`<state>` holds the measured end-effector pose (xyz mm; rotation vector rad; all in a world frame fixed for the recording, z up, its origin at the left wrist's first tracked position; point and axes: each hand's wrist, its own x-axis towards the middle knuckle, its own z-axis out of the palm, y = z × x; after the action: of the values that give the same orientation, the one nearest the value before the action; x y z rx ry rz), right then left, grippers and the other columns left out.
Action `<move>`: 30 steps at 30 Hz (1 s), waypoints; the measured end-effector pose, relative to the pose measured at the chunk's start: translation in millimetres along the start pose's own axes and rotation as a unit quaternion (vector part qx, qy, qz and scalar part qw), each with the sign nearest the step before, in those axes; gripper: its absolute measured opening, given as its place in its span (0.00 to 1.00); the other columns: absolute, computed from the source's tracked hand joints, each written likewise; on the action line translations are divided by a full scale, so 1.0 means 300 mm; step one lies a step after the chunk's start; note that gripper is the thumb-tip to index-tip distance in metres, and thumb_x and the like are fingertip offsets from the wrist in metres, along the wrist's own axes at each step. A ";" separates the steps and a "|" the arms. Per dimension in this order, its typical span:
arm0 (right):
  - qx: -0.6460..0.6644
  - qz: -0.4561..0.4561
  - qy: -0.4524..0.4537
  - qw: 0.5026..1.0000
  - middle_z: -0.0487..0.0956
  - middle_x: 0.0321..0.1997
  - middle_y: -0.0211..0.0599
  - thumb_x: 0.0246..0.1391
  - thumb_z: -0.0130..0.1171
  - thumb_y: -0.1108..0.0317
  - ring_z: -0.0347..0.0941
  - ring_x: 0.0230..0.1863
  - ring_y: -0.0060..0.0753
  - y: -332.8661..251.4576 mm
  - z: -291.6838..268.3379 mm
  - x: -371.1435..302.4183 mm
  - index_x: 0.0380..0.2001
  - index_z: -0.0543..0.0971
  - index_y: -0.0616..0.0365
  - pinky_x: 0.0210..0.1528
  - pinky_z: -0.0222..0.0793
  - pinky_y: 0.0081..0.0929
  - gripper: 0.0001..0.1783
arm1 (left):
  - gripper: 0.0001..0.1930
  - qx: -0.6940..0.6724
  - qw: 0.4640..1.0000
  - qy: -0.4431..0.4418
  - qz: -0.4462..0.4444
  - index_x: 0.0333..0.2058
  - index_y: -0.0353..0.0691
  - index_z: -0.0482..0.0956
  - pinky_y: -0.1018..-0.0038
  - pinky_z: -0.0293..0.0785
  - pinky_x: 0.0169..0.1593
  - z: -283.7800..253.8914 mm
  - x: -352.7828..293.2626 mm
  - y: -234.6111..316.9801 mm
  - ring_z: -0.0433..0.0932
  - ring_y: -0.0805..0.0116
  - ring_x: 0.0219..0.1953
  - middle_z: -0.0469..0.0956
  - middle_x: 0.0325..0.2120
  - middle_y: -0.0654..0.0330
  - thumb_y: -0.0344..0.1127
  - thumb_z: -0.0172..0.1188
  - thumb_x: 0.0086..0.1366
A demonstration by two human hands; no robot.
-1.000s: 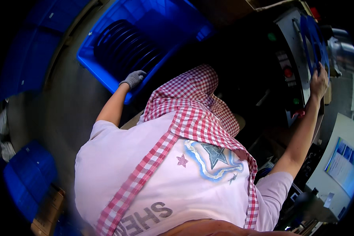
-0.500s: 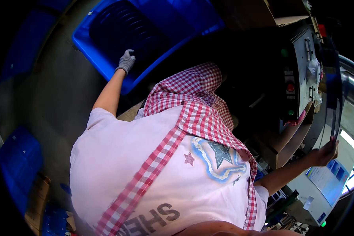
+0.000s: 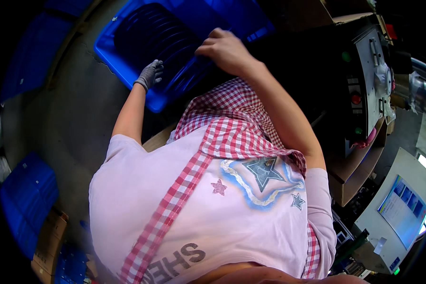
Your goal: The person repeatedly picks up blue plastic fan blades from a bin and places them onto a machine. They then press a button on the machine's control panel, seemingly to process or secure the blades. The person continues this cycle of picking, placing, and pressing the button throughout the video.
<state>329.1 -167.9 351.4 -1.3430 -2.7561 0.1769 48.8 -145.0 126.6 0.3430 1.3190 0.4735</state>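
Observation:
A blue plastic bin (image 3: 110,56) stands at the upper middle, holding a row of thin, dark, curved ring-like pieces (image 3: 149,33). My left hand (image 3: 150,75), in a grey glove, is at the bin's near edge with its fingers apart, beside the pieces. Bare and slightly blurred, my right hand (image 3: 226,49) hangs over the right part of the row. Its fingers are curled closed; against the dark background I cannot make out what is in them.
To the right stands a machine with a light panel and a red button (image 3: 355,98). Cardboard boxes (image 3: 348,187) sit below it, and a white cabinet with a poster (image 3: 402,208) is farther right. More blue bins (image 3: 29,194) lie at the left.
My right hand has swung from the far right, where it held a large dark curved piece, to above the bin. The left hand's fingers have spread. More curved pieces show in the bin.

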 end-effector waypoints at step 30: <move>0.060 0.851 0.146 0.502 0.78 0.46 0.52 0.47 0.56 0.40 0.74 0.47 0.49 0.452 -0.549 -2.457 0.48 0.75 0.66 0.50 0.69 0.38 0.38 | 0.13 0.624 0.655 -0.298 0.306 0.47 0.37 0.74 0.77 0.70 0.41 1.111 -0.718 0.025 0.74 0.73 0.36 0.77 0.35 0.61 0.32 0.50 0.65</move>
<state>907.2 -654.0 486.8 -2.8790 -0.2030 0.1440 334.4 -241.0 384.9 1.9777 0.6231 -0.1243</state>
